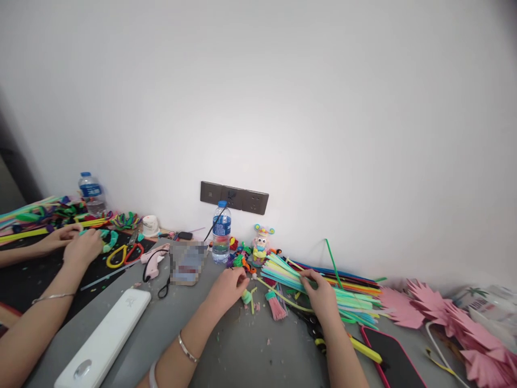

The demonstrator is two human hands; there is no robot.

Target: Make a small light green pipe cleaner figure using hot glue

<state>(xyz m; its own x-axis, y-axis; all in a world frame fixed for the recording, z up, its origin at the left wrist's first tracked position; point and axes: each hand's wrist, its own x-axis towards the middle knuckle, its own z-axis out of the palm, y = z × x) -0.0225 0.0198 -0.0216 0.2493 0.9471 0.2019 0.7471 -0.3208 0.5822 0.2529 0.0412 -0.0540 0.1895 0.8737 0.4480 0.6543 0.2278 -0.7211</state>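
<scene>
My left hand [229,288] is closed over the grey table, fingertips pressed together beside a small green-and-yellow pipe-cleaner piece [247,296]; what it pinches is too small to make out. My right hand [319,291] rests on a bundle of pastel pipe cleaners [283,269], thumb and forefinger closed at the bundle's edge. Between the hands lies a pink brush-like tuft with a green top [276,306]. Black-and-yellow scissors [313,326] lie partly beneath my right forearm. A small figurine [261,245] stands behind, near the wall.
A water bottle [221,234], a pink glue gun [153,261] and a phone [188,264] stand or lie at the left. A white bar-shaped device [105,337] is nearer. Another person's hands [83,245] work at far left. Right: red-edged phone [391,355], pink folded paper [456,328].
</scene>
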